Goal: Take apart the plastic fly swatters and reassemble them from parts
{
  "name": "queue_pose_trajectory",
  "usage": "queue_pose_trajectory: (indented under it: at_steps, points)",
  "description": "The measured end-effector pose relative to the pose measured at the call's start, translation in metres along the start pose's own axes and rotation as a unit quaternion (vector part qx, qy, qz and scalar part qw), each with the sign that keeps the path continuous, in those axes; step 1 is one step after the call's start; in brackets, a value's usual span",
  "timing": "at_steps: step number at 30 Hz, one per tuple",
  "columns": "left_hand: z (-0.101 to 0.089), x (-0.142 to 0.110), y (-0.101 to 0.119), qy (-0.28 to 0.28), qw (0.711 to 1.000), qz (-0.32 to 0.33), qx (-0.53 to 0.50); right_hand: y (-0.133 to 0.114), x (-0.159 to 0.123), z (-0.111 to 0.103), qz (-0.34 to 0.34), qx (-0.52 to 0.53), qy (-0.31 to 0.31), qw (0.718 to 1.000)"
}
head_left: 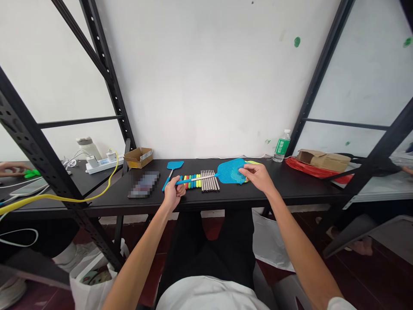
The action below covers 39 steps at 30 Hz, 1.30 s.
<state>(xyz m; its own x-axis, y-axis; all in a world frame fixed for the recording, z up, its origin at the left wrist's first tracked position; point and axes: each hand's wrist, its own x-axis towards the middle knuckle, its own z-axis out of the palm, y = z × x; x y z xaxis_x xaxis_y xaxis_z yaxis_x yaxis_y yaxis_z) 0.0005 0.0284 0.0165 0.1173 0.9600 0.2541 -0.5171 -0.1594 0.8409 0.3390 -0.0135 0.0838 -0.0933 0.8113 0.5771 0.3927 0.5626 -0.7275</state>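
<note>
A blue fly swatter (229,170) is held level above the black table by both hands. My left hand (173,193) is closed round its blue handle. At the other end, my right hand (257,177) pinches the edge of the perforated head. Beneath the metal shaft lie a row of coloured handles (192,185) in red, blue and yellow and several metal rods (210,185) side by side. Another blue swatter (175,165) lies on the table left of the rods. Something yellow-green (254,162) is partly hidden behind the swatter head.
A blurred phone-like object (144,185) and an open cardboard box (138,158) are on the left. A water bottle (282,146) stands at the back right, near a red bag (318,172). Black metal posts (111,90) flank the table. Another person's hand (13,168) shows far left.
</note>
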Motion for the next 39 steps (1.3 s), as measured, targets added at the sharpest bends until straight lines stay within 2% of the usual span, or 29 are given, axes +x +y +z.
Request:
queue_pose_trajectory:
  at_steps: [6, 10, 15, 21, 25, 34, 39]
  points:
    - [-0.0024, 0.001, -0.0014, 0.0, 1.0, -0.005, 0.002, 0.0035, 0.0, -0.0012, 0.032, -0.003, -0.03, 0.999]
    - [0.0004, 0.0, 0.0002, 0.014, 1.0, -0.013, -0.001, 0.0077, 0.002, 0.0015, 0.055, 0.014, -0.016, 0.998]
    - [0.004, -0.0019, 0.0046, 0.024, 0.999, -0.021, -0.024, 0.0019, 0.0005, 0.0022, -0.009, 0.036, 0.003, 0.999]
    - [0.0037, -0.0017, 0.0055, 0.032, 0.999, -0.029, -0.031, 0.0014, -0.0023, -0.0002, -0.063, -0.019, 0.011, 0.998]
    - [0.003, -0.0008, 0.005, 0.036, 0.998, -0.033, -0.035, 0.0017, -0.0031, -0.003, -0.063, -0.043, 0.005, 0.997]
    - [-0.0001, 0.0004, 0.0034, 0.025, 0.999, -0.031, -0.028, 0.0039, -0.0029, -0.0027, -0.044, -0.018, -0.007, 0.999]
    - [-0.0005, 0.0005, 0.0027, 0.023, 0.999, -0.028, -0.021, 0.0007, -0.0029, -0.0034, -0.059, -0.044, -0.001, 0.997]
